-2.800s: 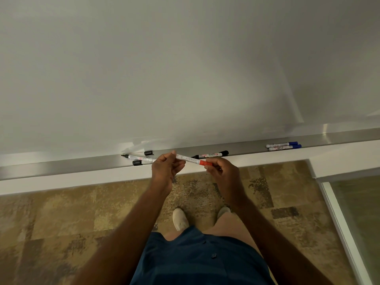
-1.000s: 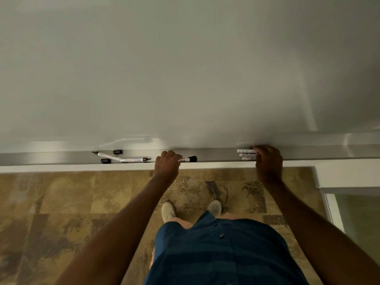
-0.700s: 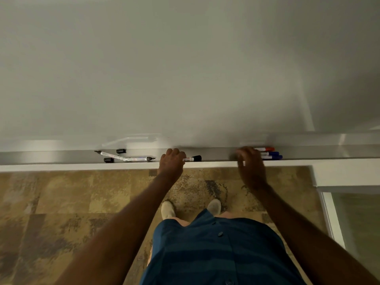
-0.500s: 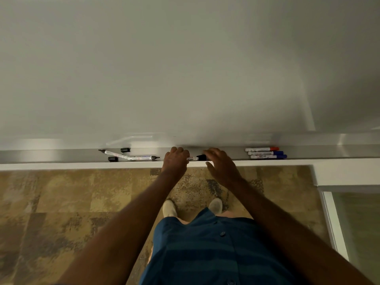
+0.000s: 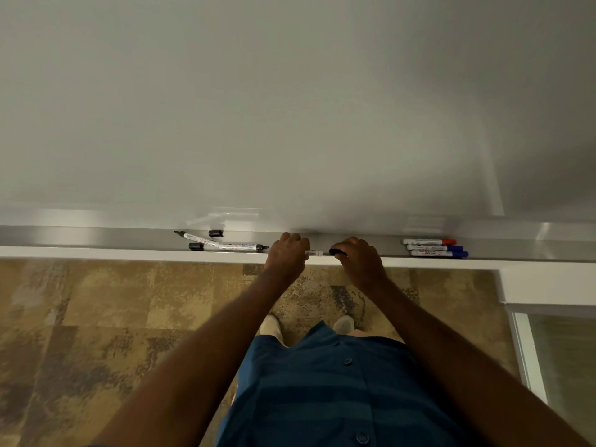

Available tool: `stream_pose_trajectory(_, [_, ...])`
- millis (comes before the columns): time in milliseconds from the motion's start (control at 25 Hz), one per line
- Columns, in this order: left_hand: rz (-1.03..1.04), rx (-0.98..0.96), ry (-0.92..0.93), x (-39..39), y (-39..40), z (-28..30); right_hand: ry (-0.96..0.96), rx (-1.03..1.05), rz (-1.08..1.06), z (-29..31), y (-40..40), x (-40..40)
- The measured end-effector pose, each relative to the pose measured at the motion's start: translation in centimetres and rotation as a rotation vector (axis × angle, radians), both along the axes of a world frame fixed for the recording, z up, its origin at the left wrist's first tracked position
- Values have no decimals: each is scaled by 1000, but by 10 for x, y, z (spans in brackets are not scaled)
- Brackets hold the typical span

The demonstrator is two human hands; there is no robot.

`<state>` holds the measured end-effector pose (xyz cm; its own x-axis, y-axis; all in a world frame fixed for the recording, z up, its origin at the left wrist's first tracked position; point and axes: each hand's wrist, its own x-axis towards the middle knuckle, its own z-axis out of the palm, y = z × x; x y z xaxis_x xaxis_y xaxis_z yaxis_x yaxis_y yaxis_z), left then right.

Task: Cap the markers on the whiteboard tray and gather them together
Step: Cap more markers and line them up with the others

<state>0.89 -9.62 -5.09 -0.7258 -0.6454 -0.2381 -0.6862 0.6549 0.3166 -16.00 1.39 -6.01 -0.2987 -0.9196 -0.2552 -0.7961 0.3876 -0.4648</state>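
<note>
While I stand at the grey metal whiteboard tray [image 5: 96, 237], my left hand [image 5: 288, 253] grips a white-barrelled black marker [image 5: 314, 253]; my right hand [image 5: 358, 256] pinches its black cap [image 5: 333, 252]. Three capped markers [image 5: 433, 247] lie together right; two uncapped black markers [image 5: 222, 243] left.

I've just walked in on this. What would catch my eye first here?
Two bare hands meeting at the middle of the whiteboard tray, the left hand and right hand both closed on one black marker. To their right, three capped markers lie neatly side by side; to the left, two uncapped black markers sprawl beside loose caps.
</note>
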Motion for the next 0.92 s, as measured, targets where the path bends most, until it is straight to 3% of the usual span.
stream_pose_trajectory(120, [254, 189, 262, 2, -5, 15, -234, -130, -199, 3, 8, 6])
stream_pose_trajectory(240, [703, 571, 633, 10, -4, 24, -439, -176, -435, 9, 16, 11])
stream_pose_trajectory(360, [1043, 973, 919, 20, 8, 26, -568, -130, -491, 14, 21, 22])
stream_pose_trajectory(440, [1167, 1129, 1032, 22, 15, 25, -596, -117, -493, 17, 22, 29])
stream_pose_trajectory(720, [1269, 1243, 1079, 25, 24, 22, -554, -112, -404, 27, 16, 46])
stream_pose_trajectory(920, [1340, 1184, 1069, 24, 23, 22, -507, -155, -369, 33, 15, 46])
